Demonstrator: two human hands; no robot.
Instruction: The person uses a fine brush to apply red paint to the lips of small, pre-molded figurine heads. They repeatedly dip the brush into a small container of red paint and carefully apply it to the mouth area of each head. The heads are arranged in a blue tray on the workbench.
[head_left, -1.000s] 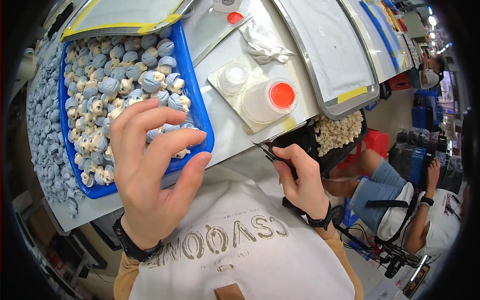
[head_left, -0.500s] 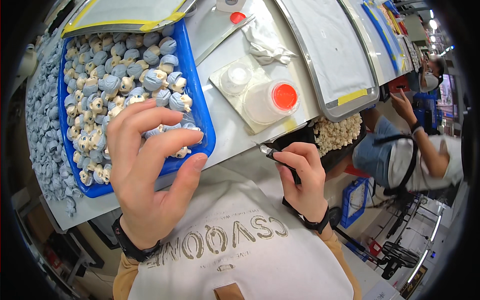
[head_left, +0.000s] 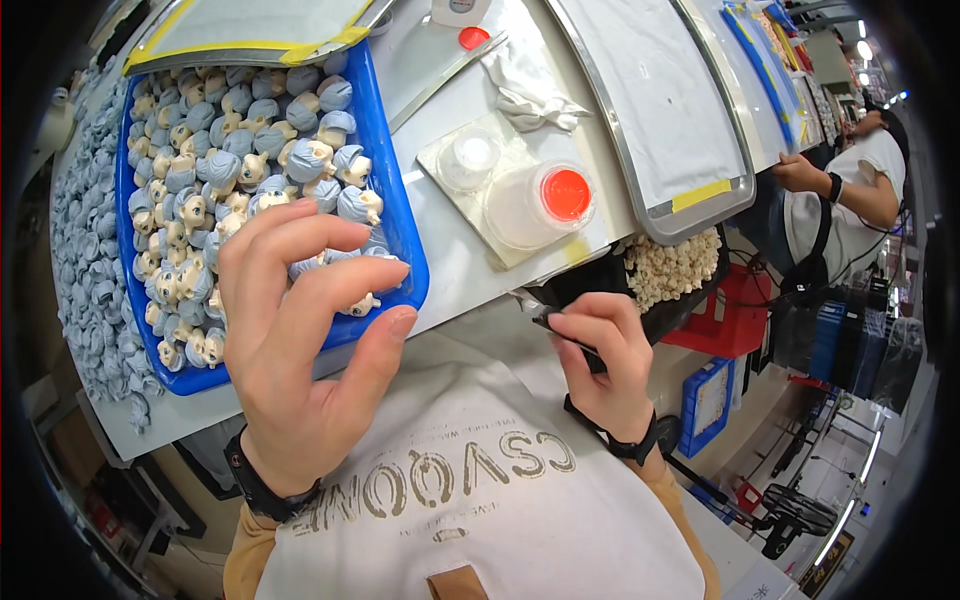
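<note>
My left hand (head_left: 300, 340) hovers raised over the near right corner of a blue tray (head_left: 395, 190), fingers spread and empty. The tray is filled with several small doll heads with blue-grey hair (head_left: 240, 180). My right hand (head_left: 605, 360) is near the table's front edge, pinching a thin dark brush-like tool (head_left: 560, 330) that points left. Both wrists wear dark bands.
A clear sheet carries a small white cup (head_left: 470, 160) and a larger cup with red paint (head_left: 545, 200). A crumpled white cloth (head_left: 530, 90) and a metal tray (head_left: 660, 110) lie beyond. A bin of pale small parts (head_left: 675, 265) sits under the table edge. Another person (head_left: 860, 180) works at right.
My left hand has lifted slightly off the doll heads toward me. My right hand shifted a little with the tool. The person at right moved farther away.
</note>
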